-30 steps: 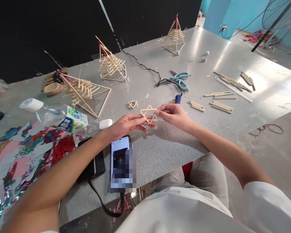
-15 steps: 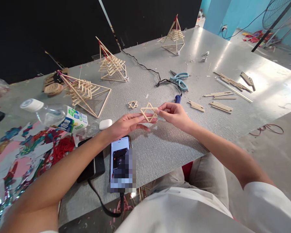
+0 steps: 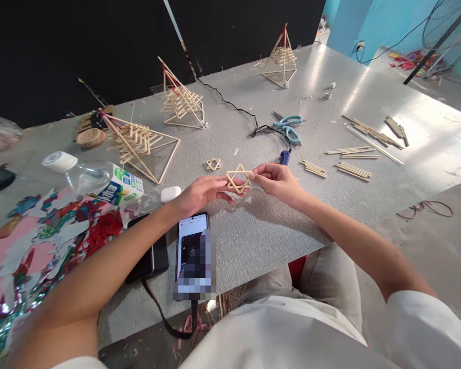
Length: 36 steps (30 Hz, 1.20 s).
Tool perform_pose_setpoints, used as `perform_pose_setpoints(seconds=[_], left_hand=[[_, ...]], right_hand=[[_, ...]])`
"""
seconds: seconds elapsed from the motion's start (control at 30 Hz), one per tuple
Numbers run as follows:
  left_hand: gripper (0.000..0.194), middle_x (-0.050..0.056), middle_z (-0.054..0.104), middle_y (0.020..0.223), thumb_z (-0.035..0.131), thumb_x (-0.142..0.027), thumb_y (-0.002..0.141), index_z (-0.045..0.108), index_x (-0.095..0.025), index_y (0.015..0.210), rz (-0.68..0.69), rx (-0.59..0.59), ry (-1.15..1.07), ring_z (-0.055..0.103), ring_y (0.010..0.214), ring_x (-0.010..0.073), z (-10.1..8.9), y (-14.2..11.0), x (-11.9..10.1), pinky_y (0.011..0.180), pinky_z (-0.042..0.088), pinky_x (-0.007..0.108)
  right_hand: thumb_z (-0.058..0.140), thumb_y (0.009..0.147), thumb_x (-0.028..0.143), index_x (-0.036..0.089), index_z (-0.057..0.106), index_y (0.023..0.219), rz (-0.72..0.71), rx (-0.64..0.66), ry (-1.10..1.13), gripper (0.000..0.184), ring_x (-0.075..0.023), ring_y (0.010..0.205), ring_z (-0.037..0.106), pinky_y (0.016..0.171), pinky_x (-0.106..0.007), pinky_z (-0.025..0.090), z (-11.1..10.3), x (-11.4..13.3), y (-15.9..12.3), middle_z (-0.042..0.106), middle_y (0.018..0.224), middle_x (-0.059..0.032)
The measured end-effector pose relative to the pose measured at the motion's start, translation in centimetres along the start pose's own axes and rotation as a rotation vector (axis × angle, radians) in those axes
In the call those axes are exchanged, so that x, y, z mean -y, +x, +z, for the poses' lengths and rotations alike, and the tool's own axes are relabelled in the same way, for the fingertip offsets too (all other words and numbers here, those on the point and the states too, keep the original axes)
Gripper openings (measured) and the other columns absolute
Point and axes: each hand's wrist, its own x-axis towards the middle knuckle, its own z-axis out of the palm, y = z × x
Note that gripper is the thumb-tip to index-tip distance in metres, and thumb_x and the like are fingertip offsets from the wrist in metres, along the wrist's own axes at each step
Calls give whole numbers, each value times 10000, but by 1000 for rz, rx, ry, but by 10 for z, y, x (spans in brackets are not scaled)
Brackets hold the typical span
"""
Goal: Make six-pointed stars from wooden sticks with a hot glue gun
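Observation:
Between both hands is a six-pointed star of thin wooden sticks (image 3: 238, 172), raised just above the table. My left hand (image 3: 197, 195) pinches its left side, with some fingers reaching underneath. My right hand (image 3: 276, 180) grips the right corner between thumb and fingertips. A smaller stick star (image 3: 214, 168) lies flat just beyond my left hand. Past my right hand rests a blue-handled tool (image 3: 285, 157) with a black cord, most likely a glue gun, its front part hard to make out.
Three stick pyramid frames (image 3: 149, 141) stand toward the back. Scissors (image 3: 292, 122) and several stick bundles (image 3: 352, 171) lie right. A plastic bottle (image 3: 100, 177), white case (image 3: 171, 194), phone (image 3: 194, 256), power bank (image 3: 149, 259) and coloured scraps (image 3: 61, 230) are on the left.
The view has shifted slightly, so the table things appear a little further right. Both hands keep the star in nearly the same hold.

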Motion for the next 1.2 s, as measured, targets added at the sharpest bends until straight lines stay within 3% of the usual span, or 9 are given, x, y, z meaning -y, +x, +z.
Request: perform_pose_setpoints(seconds=[0.2, 0.37, 0.47, 0.6, 0.7, 0.87, 1.03, 1.2], left_hand=[[407, 189, 839, 1298, 807, -470, 1046, 885, -175, 1314, -4, -67, 91, 792, 1199, 293, 2, 1, -3, 905, 626, 330], [443, 144, 823, 1132, 843, -546, 1000, 866, -155, 1205, -34, -169, 170, 772, 978, 228, -3, 3, -5, 799, 574, 304], [445, 84, 738, 915, 843, -595, 974, 814, -151, 980, -42, -193, 182, 693, 798, 179, -7, 4, -7, 743, 541, 307], [494, 58, 642, 808, 834, -628, 964, 728, -170, 811, -53, -179, 186, 600, 703, 162, -8, 5, -9, 669, 501, 309], [504, 55, 613, 787, 839, -637, 955, 724, -177, 783, -51, -153, 191, 556, 691, 157, -8, 7, -9, 644, 479, 304], [485, 70, 654, 841, 818, -628, 979, 759, -169, 835, -56, -109, 192, 583, 715, 155, -5, 10, -8, 666, 482, 302], [533, 88, 708, 879, 788, -681, 1003, 790, -157, 907, -77, -19, 187, 640, 755, 168, 0, 11, -10, 715, 507, 295], [540, 121, 750, 912, 720, -679, 1036, 811, -153, 952, -41, 47, 186, 661, 783, 187, 4, 8, -14, 730, 532, 299]], right_hand=[[914, 799, 820, 210, 651, 965, 51, 66, -7, 685, -76, 554, 332, 529, -284, 210, -2, -3, 0, 454, 618, 109], [771, 927, 820, 212, 678, 1012, 22, 69, -160, 621, -102, 523, 384, 523, -292, 249, -5, -8, -1, 499, 590, 86], [650, 1050, 695, 203, 710, 1041, -124, 5, -382, 496, -117, 538, 444, 571, -299, 320, -7, -9, -5, 558, 602, 55], [624, 1094, 532, 199, 778, 1253, -466, -1, -757, 400, -131, 589, 532, 662, -302, 390, -12, -13, -11, 642, 657, 30], [632, 1120, 547, 218, 812, 1315, -622, 86, -886, 423, -149, 615, 588, 678, -301, 424, -13, -18, -12, 685, 669, 11], [581, 1190, 495, 247, 852, 1325, -765, 171, -1032, 392, -161, 660, 637, 695, -315, 456, -12, -22, -12, 774, 765, -32], [527, 1211, 396, 245, 877, 1170, -776, 188, -1071, 383, -156, 664, 640, 680, -306, 453, -11, -23, -10, 767, 765, -43], [600, 1179, 469, 227, 868, 1139, -753, 152, -1041, 363, -167, 662, 657, 673, -307, 463, -12, -26, -9, 779, 774, -58]])
